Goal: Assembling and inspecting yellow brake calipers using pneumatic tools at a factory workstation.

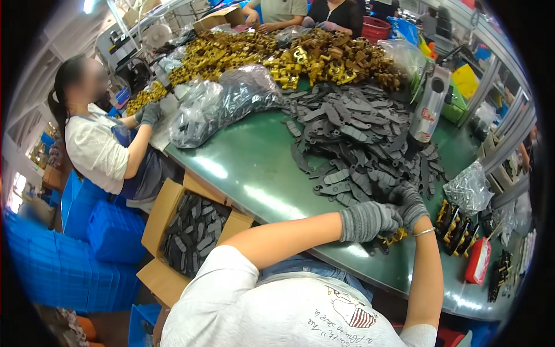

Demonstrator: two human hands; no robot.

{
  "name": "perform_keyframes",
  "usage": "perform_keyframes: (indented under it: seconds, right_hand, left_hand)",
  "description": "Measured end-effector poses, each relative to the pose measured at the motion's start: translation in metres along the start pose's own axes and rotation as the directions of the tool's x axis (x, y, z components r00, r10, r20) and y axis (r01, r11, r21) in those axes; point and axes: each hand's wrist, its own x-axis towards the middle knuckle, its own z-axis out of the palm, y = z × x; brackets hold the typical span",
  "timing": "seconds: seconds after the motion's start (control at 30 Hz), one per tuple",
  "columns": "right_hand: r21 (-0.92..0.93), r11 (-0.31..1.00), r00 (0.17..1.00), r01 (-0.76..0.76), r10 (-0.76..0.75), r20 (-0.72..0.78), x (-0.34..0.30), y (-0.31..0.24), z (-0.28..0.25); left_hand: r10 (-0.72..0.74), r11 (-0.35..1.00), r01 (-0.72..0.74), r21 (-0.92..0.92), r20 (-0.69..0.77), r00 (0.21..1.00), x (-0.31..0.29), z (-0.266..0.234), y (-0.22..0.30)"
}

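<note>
My left hand (370, 221), in a grey knitted glove, is closed, with its fingertips meeting my right hand (410, 205), gloved alike and curled. Whatever they grip between them is hidden by the gloves. Both are at the near edge of a large heap of dark grey brake pads (347, 124) on the green table (269, 202). Just below the hands, a gold metal part (396, 236), like a brake caliper, partly shows beside a small dark piece. I cannot tell whether it is held or lies on the table.
Gold calipers (231, 55) are heaped behind the pads, next to plastic bags (225, 104). A silver post (429, 110) rises at right. Black-and-gold assemblies (457, 228) and a red box (478, 260) sit nearby. A carton of pads (156, 231) stands left, near a co-worker (98, 139).
</note>
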Motion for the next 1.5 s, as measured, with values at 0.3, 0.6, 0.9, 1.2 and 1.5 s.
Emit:
perform_keyframes:
  seconds: [0.3, 0.6, 0.9, 1.2, 1.5]
  right_hand:
    - [0.551, 0.795, 0.923, -0.253, 0.37, -0.11, -0.074, 0.107, -0.006]
    - [0.69, 0.55, 0.681, -0.471, 0.724, -0.112, -0.132, 0.038, -0.013]
    - [0.649, 0.674, 0.69, -0.353, 0.656, -0.305, -0.144, 0.018, -0.006]
    - [0.513, 0.711, 0.726, -0.482, 0.651, -0.22, -0.159, 0.043, -0.007]
    - [0.832, 0.551, 0.879, -0.069, 0.429, -0.211, -0.113, -0.121, -0.03]
  left_hand:
    - [-0.051, 0.992, 0.125, 0.009, -0.884, 0.464, -0.196, -0.06, -0.023]
    - [-0.674, 0.034, 0.973, -0.228, -0.724, -0.146, -0.405, 0.018, -0.09]
    - [-0.804, -0.319, 0.946, -0.061, -0.511, -0.304, -0.383, 0.017, -0.121]
    - [-0.884, 0.24, 0.735, -0.634, -0.456, -0.104, -0.376, -0.002, -0.112]
    - [-0.564, 0.753, 0.079, -0.653, -0.578, 0.59, -0.218, -0.036, 0.048]
